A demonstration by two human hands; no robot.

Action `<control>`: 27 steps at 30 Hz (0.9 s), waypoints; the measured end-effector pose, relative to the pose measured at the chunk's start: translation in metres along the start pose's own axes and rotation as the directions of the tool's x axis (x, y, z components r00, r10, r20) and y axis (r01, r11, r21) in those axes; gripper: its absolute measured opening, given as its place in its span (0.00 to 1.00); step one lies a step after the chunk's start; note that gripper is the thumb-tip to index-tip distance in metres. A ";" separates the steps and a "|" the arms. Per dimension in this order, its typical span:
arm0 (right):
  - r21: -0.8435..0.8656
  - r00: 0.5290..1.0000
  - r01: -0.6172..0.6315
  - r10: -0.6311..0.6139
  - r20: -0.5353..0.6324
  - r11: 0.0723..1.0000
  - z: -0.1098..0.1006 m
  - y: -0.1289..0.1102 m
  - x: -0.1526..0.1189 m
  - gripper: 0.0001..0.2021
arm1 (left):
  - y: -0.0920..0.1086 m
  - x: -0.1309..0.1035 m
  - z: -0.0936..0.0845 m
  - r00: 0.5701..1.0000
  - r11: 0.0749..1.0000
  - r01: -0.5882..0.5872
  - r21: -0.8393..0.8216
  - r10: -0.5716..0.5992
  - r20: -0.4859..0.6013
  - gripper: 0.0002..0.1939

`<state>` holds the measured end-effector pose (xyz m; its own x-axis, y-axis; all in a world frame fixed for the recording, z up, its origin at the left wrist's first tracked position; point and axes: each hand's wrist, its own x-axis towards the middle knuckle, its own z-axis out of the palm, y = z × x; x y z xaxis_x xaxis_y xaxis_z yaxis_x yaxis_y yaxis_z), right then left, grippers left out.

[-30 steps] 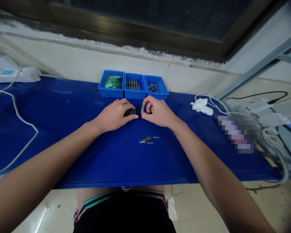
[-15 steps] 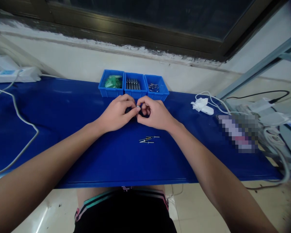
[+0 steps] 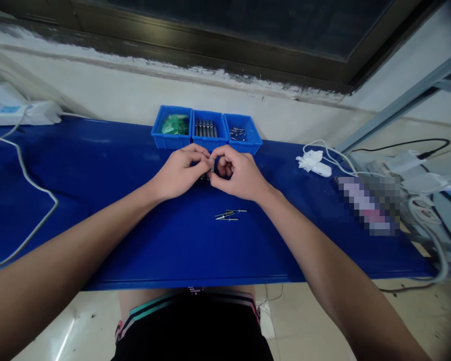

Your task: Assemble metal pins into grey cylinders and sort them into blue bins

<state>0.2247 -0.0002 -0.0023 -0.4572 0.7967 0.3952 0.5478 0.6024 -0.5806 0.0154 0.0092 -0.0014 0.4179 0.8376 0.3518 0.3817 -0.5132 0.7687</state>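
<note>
"What is the largest thing around the hands?"

"The blue table (image 3: 173, 240), under both. Just beyond the left hand (image 3: 178, 173) sit the left bin (image 3: 170, 142), with green packets (image 3: 176, 124), and the middle bin (image 3: 201, 142), with metal cylinders (image 3: 206, 129). Beyond the right hand (image 3: 244, 175) is the right bin (image 3: 244, 147), with small pins (image 3: 238, 134)."

"And the hands themselves?"

"They meet at the fingertips. The right one has index finger and thumb closed on a small metal piece (image 3: 212, 164). The left one's thumb is against or just beside it; whether it grips anything, nobody can tell."

"How far has the person got?"

"The piece is up at the fingers, not set down, so the handling looks midway. Loose pins (image 3: 230, 215) lie on the near side of the right hand, untouched, and the bins hold more parts. Whether anything is joined is hidden."

"Which way do things point?"

"The pins lie flat, long axes mostly left to right, some slanting away toward the right hand's side. The metal piece seems to run from right thumb to right index finger, its long axis roughly away from the body; its ends are covered. Something dark (image 3: 203, 177) shows under the left fingers, too hidden to name."
</note>
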 end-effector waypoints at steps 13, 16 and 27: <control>-0.014 0.991 0.111 -0.112 -0.069 0.994 0.004 0.004 -0.001 0.11 | -0.003 0.000 0.000 1.000 1.000 0.022 -0.015 -0.022 -0.018 0.14; -0.015 0.985 0.148 -0.148 -0.086 0.989 0.005 0.008 0.000 0.11 | -0.003 0.001 -0.001 0.999 0.999 0.033 -0.029 -0.033 -0.005 0.13; 0.020 0.975 0.189 -0.186 -0.119 0.982 0.006 0.007 -0.001 0.12 | 0.002 0.001 -0.001 0.999 0.995 0.032 -0.094 -0.033 0.001 0.14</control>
<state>0.2244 0.0028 -0.0109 -0.4645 0.6711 0.5778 0.4368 0.7412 -0.5097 0.0158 0.0095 0.0013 0.4057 0.8538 0.3263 0.3163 -0.4661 0.8263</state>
